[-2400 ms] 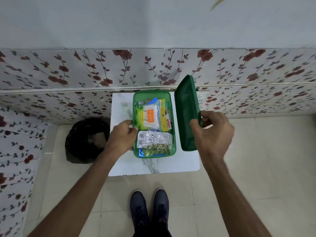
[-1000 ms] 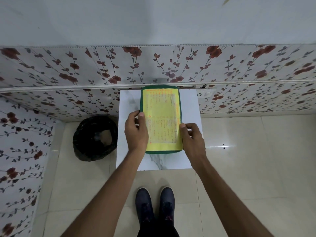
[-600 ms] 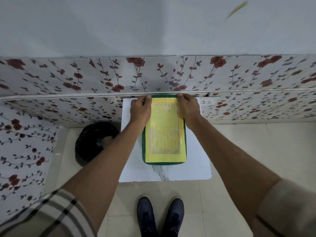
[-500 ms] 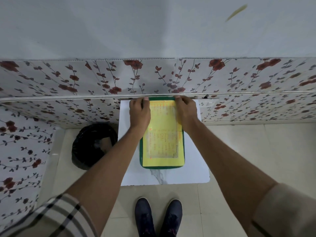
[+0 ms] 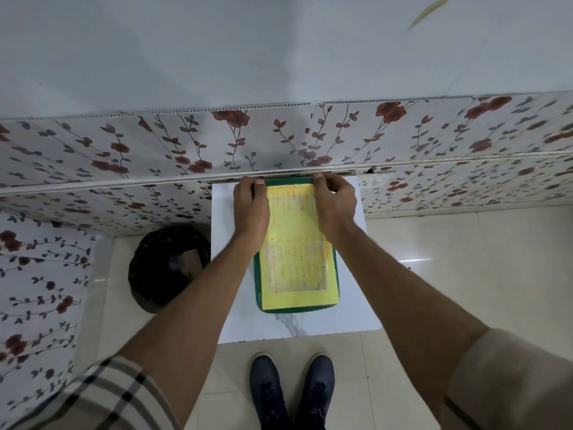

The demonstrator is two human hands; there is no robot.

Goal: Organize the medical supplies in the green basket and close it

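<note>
**Lid down, both hands at the far corners**

Closed and flat on the white table [image 5: 353, 308]: the green basket [image 5: 296, 309], long side running away toward the wall, far end tight up under the floral wall panel [image 5: 186, 144]. Dark green lid [image 5: 258, 274] on top, nearly all of it covered by a yellow label [image 5: 297, 259] with faint red print, too blurred to read. Contents hidden under the lid.

Left hand [image 5: 251, 206] planted on the far left corner, palm down over the lid's edge, fingers [image 5: 252, 183] curled over the far rim. Right hand [image 5: 335, 201] mirrored on the far right corner, fingers [image 5: 322, 180] bent and bunched at the back edge, thumb side lying on the label. Pressing or gripping — cannot tell, fingertips tucked out of sight behind the rim. Nothing loose held in either hand.

Forearms stretched out from the near side, crossing the table on either flank of the basket. Checked sleeve [image 5: 102, 395] bottom left, plain beige sleeve [image 5: 508, 380] bottom right.

Left of the table, on the tiled floor [image 5: 465, 259]: black-bagged bin [image 5: 167, 268], just beside the table's edge. Down at the near edge, two dark shoes [image 5: 291, 392], toes pointing at the table.
</note>
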